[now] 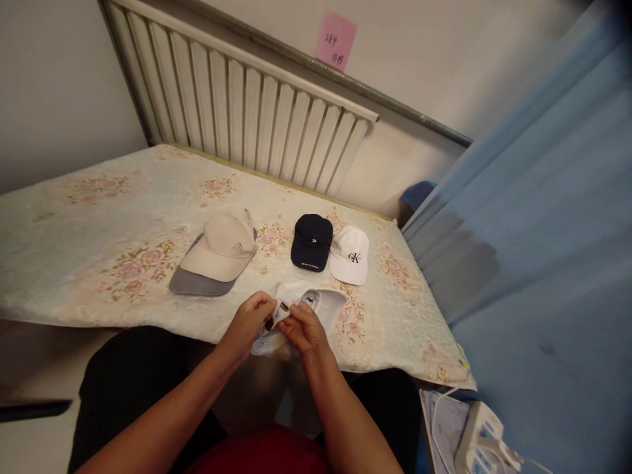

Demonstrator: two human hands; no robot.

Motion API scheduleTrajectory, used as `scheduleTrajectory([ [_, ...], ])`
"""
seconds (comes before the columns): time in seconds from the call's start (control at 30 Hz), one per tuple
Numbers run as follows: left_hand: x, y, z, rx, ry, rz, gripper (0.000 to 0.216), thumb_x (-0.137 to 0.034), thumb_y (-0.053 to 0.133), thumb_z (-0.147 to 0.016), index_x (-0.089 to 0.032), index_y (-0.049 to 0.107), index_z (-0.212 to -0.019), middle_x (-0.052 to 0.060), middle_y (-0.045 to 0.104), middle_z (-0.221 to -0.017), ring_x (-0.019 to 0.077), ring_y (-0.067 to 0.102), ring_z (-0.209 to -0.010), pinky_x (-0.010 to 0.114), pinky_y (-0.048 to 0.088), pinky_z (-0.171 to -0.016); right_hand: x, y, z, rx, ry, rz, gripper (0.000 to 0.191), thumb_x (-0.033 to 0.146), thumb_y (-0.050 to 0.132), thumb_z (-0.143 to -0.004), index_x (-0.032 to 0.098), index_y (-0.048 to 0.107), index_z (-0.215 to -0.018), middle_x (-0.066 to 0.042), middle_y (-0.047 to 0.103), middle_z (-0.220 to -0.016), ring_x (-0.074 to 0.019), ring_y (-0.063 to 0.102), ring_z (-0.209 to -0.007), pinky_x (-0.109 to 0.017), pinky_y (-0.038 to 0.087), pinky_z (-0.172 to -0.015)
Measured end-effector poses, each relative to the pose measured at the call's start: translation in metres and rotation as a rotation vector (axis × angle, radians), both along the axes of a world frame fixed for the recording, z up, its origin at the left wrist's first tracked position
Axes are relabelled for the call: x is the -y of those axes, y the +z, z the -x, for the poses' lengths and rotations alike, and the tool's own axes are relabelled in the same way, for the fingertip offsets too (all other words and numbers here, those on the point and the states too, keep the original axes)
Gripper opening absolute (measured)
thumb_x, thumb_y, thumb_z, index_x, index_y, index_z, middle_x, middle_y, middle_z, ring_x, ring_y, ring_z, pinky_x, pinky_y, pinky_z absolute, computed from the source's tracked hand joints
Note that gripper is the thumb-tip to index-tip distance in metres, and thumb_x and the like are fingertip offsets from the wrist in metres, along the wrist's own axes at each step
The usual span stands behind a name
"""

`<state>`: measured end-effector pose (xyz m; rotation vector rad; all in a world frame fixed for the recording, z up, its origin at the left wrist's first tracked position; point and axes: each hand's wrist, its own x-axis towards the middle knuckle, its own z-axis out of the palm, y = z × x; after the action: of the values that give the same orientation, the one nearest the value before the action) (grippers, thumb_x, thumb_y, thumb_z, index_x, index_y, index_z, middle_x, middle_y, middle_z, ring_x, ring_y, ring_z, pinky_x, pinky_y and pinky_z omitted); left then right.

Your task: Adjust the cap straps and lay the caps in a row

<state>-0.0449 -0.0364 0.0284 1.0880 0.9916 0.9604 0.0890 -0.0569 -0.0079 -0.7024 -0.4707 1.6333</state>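
A pale baseball cap [332, 304] lies at the bed's near edge, its inside and brim showing. My left hand [253, 317] pinches one side of its back strap. On the other side, my right hand [303, 328] grips the strap with thumb and fingers closed. Between my fingertips shows a small metal buckle [284, 307]. Beyond my hands sit a navy cap [311, 238] and a white cap [356, 270] with black letters, side by side and touching. Left of them, a beige cap [214, 258] rests on top of a grey cap [197, 283].
The caps lie on a flowered bed cover [118, 230]. A white radiator [247, 105] stands along the far wall, below a pink note [336, 41]. On the right hangs a blue curtain [533, 230], with a power strip [481, 434] and cables below it.
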Motion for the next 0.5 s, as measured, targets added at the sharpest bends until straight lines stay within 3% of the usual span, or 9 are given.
scheduleTrajectory([
  [0.5,-0.0073,-0.0005,0.0039,-0.343,-0.102,-0.146,0.021,-0.030,0.051,-0.071,-0.021,0.038,-0.057,-0.007,0.038,-0.051,0.0116,0.034,-0.052,0.024,0.025,-0.051,0.0001,-0.0034,0.0025,0.011,0.022,-0.007,0.029,0.022,0.078,-0.066,0.014,0.063,-0.090,0.001,0.067,-0.070,-0.0098,0.061,-0.056,-0.023,0.053,-0.060],
])
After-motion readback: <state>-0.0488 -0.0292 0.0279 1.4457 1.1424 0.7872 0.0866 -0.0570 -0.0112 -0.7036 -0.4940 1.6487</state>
